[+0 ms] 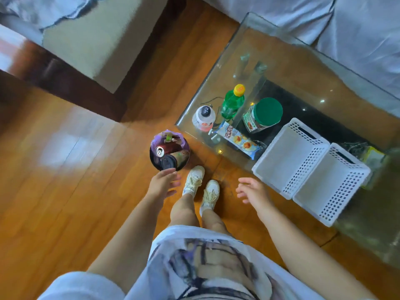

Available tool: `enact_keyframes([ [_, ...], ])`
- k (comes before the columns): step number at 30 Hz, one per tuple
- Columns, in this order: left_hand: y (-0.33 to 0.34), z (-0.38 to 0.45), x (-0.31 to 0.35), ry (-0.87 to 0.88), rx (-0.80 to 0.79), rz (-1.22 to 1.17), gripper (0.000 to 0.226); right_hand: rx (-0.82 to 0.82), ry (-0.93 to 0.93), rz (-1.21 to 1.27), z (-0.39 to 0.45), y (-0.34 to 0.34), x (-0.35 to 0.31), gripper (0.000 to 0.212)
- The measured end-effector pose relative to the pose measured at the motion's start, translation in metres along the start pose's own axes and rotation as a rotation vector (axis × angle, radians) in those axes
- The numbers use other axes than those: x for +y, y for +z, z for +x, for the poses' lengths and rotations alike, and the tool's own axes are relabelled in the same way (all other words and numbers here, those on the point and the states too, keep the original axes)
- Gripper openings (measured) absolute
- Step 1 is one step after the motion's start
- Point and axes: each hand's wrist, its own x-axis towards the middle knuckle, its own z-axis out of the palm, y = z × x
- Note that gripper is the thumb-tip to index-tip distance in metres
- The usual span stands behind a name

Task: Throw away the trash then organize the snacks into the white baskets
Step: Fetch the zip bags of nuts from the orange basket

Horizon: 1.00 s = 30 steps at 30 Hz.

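A: Start with the big pieces. Where does the person stand?

B: On the wood floor at the near-left corner of the glass coffee table [303,68], looking straight down. Two white baskets [307,169] sit side by side on the table's near-right part, both apparently empty.

A: And the trash?

B: The small round trash bin [170,150] with a purple liner stands on the floor just left of the table corner. A drink can and a dark cup lid already show inside it, so the throwing-away part looks largely done.

A: The snacks, then?

B: To the left of the baskets and farther off, on the glass: a green-lidded jar [263,114], a green bottle with a yellow cap [232,102], a white bottle [204,117] and a flat snack packet [237,138] whose long axis runs from far-left to near-right, pointing toward the baskets.

A: Hands?

B: The left hand [162,183] hovers at the bin's near rim, fingers loosely spread, holding nothing. The right hand [252,191] is also spread and empty, between the shoes and the baskets.

A: Which reaches first?

B: Likely the right; it is nearer the packet, which lies ahead of it and slightly left.
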Motion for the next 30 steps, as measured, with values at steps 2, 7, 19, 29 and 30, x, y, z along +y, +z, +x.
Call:
enact_keyframes([
  [2, -0.012, -0.018, -0.020, -0.028, 0.031, -0.084, 0.011, -0.017, 0.016, -0.062, -0.012, 0.006, -0.002, 0.019],
  [7, -0.054, -0.060, -0.085, -0.129, 0.118, -0.355, 0.012, -0.095, -0.038, -0.283, -0.031, 0.045, -0.020, 0.014],
  [19, -0.144, -0.166, -0.312, -0.369, 0.570, -1.046, 0.007, -0.522, -0.272, -0.935, -0.107, 0.267, -0.022, 0.013],
  [29, -0.191, -0.213, -0.460, -0.547, 0.708, -1.569, 0.015, -0.544, -0.336, -1.082, -0.184, 0.390, 0.021, 0.016],
  [30, -0.202, -0.211, -0.464, -0.529, 0.711, -1.585, 0.015, -0.528, -0.323, -1.088, -0.185, 0.395, 0.024, 0.017],
])
